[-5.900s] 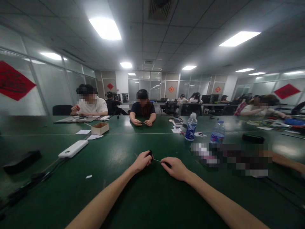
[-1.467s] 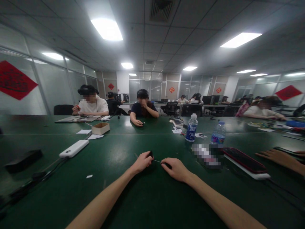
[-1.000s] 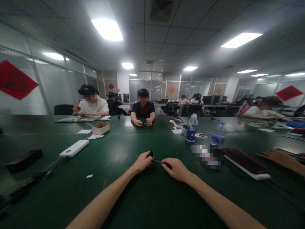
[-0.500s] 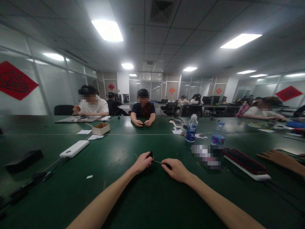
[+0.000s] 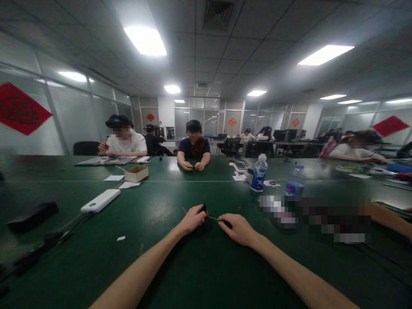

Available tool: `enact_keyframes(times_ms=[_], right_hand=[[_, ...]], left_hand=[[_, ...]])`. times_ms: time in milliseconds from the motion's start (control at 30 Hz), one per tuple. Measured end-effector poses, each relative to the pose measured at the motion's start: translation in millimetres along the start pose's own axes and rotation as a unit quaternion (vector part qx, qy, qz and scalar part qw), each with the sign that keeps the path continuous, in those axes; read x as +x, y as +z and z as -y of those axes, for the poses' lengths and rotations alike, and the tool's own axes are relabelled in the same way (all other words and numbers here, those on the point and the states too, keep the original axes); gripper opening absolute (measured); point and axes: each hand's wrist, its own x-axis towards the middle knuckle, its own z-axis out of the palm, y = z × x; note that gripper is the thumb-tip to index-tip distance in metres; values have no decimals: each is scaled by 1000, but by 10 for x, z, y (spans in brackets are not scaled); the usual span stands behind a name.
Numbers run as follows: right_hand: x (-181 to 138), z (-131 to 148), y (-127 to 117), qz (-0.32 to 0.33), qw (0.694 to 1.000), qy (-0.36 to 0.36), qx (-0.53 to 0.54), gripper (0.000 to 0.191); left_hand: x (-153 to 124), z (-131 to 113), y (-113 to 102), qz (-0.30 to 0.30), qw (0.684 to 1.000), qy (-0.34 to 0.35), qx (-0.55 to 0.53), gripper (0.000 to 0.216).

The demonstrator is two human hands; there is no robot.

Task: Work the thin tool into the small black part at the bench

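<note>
Both my forearms reach out over a dark green table (image 5: 193,274). My left hand (image 5: 192,219) pinches a small black part (image 5: 203,209) between its fingertips. My right hand (image 5: 237,227) grips a thin tool with a black handle (image 5: 226,223). Its slim metal shaft (image 5: 213,218) points left to the black part. The two hands rest on the table, a few centimetres apart. What the black part is stays too small to tell.
A white power bank (image 5: 99,200) with a cable lies at the left, a cardboard box (image 5: 136,173) behind it. Two water bottles (image 5: 258,172) stand right of centre. Several people sit across the table. A neighbour's arm (image 5: 391,218) rests at the right.
My hands have stayed in the same place and grip. The person opposite lowered a raised hand back to the table. The neighbour's hand at the right shifted slightly.
</note>
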Motion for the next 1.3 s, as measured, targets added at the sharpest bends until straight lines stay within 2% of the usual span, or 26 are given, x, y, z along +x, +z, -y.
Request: enact_keyframes(times_ms=[1300], right_hand=[[2,60,-46,12,1000,18,0,30]], left_hand=[[-25,-22,2,1,1000,6,-16,13]])
